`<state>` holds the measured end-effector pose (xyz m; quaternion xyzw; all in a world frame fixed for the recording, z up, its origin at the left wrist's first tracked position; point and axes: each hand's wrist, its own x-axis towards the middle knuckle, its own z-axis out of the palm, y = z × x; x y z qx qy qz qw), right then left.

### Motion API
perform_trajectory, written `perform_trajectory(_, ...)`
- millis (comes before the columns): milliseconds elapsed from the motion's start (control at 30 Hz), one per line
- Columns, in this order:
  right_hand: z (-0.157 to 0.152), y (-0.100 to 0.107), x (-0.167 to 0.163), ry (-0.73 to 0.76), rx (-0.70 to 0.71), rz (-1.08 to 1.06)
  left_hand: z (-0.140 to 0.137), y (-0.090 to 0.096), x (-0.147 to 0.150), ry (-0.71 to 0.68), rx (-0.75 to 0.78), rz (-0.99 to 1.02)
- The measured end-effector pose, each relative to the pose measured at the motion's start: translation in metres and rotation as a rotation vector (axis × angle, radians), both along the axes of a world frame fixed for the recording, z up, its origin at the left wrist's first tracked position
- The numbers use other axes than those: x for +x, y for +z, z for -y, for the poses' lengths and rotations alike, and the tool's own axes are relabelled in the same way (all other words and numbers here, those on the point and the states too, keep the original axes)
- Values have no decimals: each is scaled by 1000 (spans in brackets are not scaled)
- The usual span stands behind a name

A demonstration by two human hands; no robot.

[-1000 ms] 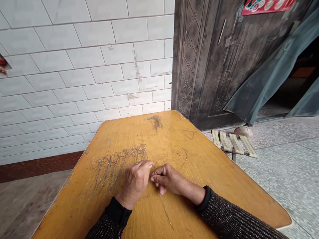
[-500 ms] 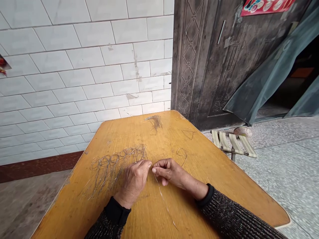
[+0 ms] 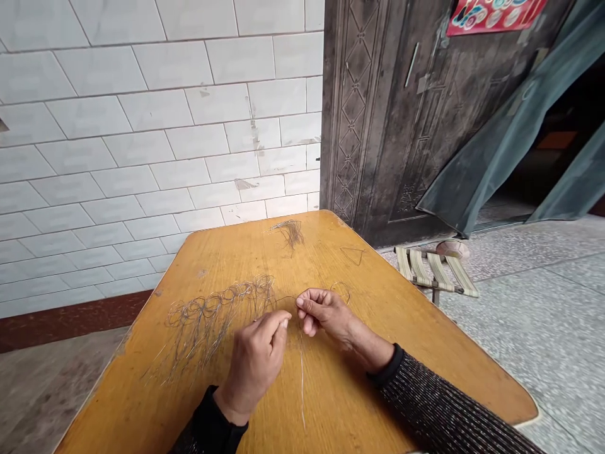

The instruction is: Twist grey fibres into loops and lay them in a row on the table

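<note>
Above the middle of the table, my right hand (image 3: 326, 315) pinches a thin wire (image 3: 302, 384) between thumb and forefinger. One length of it hangs down toward the table's near side; another part bows across to my left hand. My left hand (image 3: 258, 362) is closed, thumb pressed on the curled forefinger, with the wire's end hidden in the fingers. Left of and beyond it lies a row of several looped wires (image 3: 208, 309), their loose tails pointing toward me. A curled wire (image 3: 347, 293) rests just behind my right hand.
A bundle of wires (image 3: 290, 232) lies at the far end of the wooden table (image 3: 397, 378), with a bent wire (image 3: 353, 255) to its right. A white tiled wall (image 3: 189, 126) and dark door (image 3: 378, 126) stand beyond. A strapped folding stool (image 3: 437, 271) stands at right.
My hands have moved apart, the right one slightly up and the left one down. A bowed stretch of wire now shows between them. The view has shifted a little.
</note>
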<state>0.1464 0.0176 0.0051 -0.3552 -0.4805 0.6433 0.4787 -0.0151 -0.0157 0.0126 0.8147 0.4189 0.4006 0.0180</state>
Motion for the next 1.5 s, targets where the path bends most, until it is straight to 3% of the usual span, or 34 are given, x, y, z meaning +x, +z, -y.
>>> perform_trajectory(167,1,0,1,36,33,-46,-5,-6,11,-155,-756,374)
perform_trajectory(233,2,-2,0,75,63,-57,-7,-8,12,-269,-931,539)
perform_trajectory(333,2,-3,0,119,96,-100,-8,-10,11,-348,-1038,683)
perform_trajectory(467,1,-4,0,146,73,-155,-7,-11,13,-351,-1007,666)
perform_trajectory(733,4,-3,-3,37,3,-148,0,-7,19,-154,-537,256)
perform_trajectory(900,5,-4,-3,58,-23,-163,1,-6,19,-147,-421,153)
perform_trajectory(1000,4,-3,-2,70,-38,-192,-1,-9,18,-176,-452,198)
perform_trajectory(1233,2,4,6,42,-19,-257,-1,-8,17,-244,-824,435)
perform_trajectory(1500,0,7,9,18,-35,-254,2,-8,17,-242,-798,401)
